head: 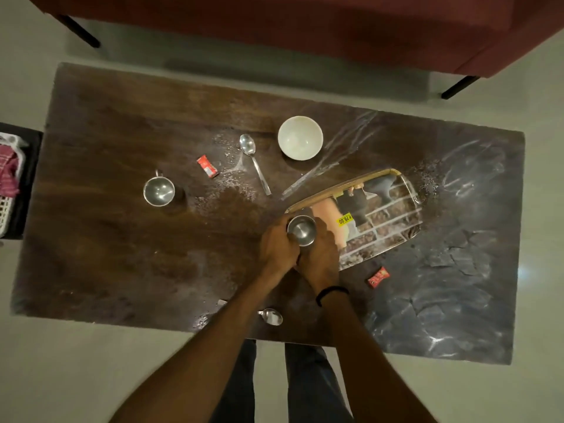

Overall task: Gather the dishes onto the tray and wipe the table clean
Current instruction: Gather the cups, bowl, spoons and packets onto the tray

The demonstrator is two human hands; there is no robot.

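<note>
Both of my hands wrap a small steel cup (301,229) at the left end of the printed tray (393,218); my left hand (277,247) holds its left side and my right hand (320,257) its right and front. On the dark wooden table (100,245) lie a white bowl (300,138), a steel spoon (254,161), a steel mug with a handle (159,191), and a second spoon (270,316) partly hidden under my left forearm. Two red wrappers (208,167) (378,276) and scattered white crumbs (229,178) are also on the tabletop.
A red sofa (335,29) on black legs stands beyond the table's far edge. A white basket with a red cloth (7,178) sits on the floor at the left. Clear plastic film (345,148) lies past the tray. My legs stand at the near edge.
</note>
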